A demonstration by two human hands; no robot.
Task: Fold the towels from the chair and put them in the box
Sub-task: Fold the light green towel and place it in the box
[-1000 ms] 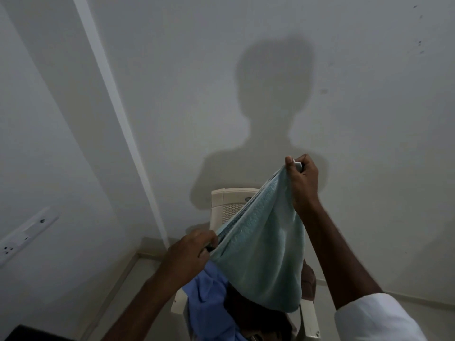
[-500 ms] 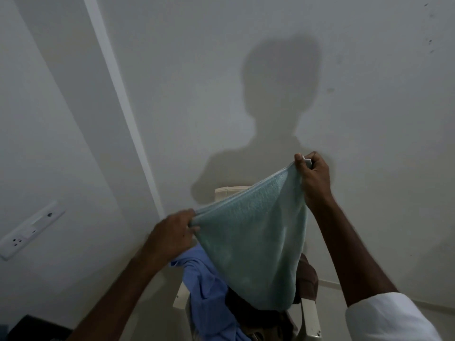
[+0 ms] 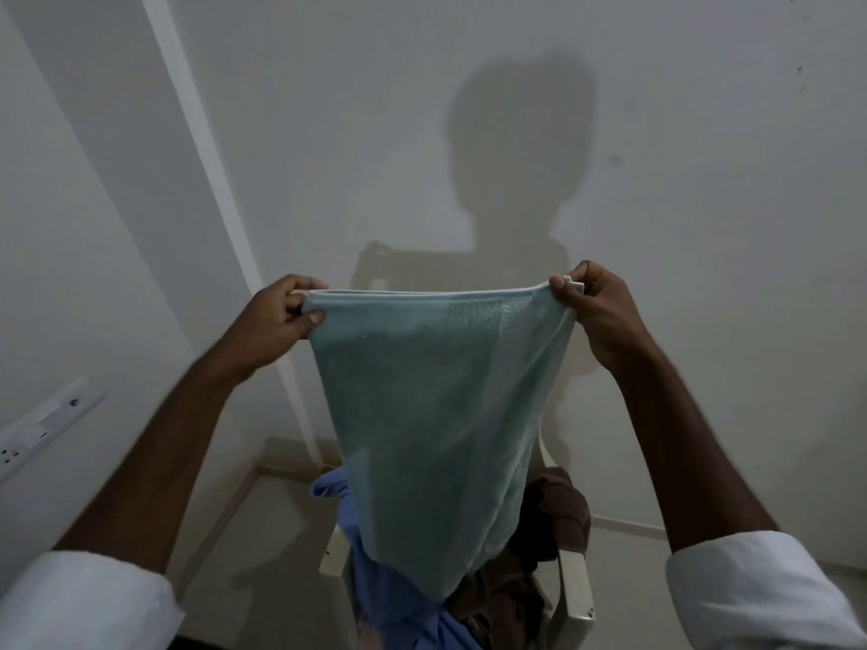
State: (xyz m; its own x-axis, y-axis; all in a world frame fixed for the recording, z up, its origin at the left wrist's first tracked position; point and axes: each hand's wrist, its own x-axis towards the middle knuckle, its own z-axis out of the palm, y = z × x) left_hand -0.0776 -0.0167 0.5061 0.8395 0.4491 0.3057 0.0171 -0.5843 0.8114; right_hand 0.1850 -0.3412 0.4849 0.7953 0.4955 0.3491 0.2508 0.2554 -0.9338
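Observation:
A pale green towel [image 3: 431, 415] hangs in front of me, stretched by its top edge. My left hand [image 3: 277, 316] pinches its top left corner and my right hand [image 3: 596, 307] pinches its top right corner, both raised at the same height. Below it stands a white plastic chair [image 3: 574, 588], mostly hidden by the towel. On the chair lie a blue towel [image 3: 375, 598] at the left and a brown towel [image 3: 549, 518] at the right. No box is in view.
A grey wall [image 3: 657, 133] stands close behind the chair, with my shadow on it. A white conduit strip [image 3: 197, 110] runs up the corner. A white socket plate [image 3: 42, 424] is on the left wall. Floor shows beside the chair.
My left hand rose and moved left, pulling the green towel's top edge taut and level. The towel went from a slanted drape to a flat hanging sheet.

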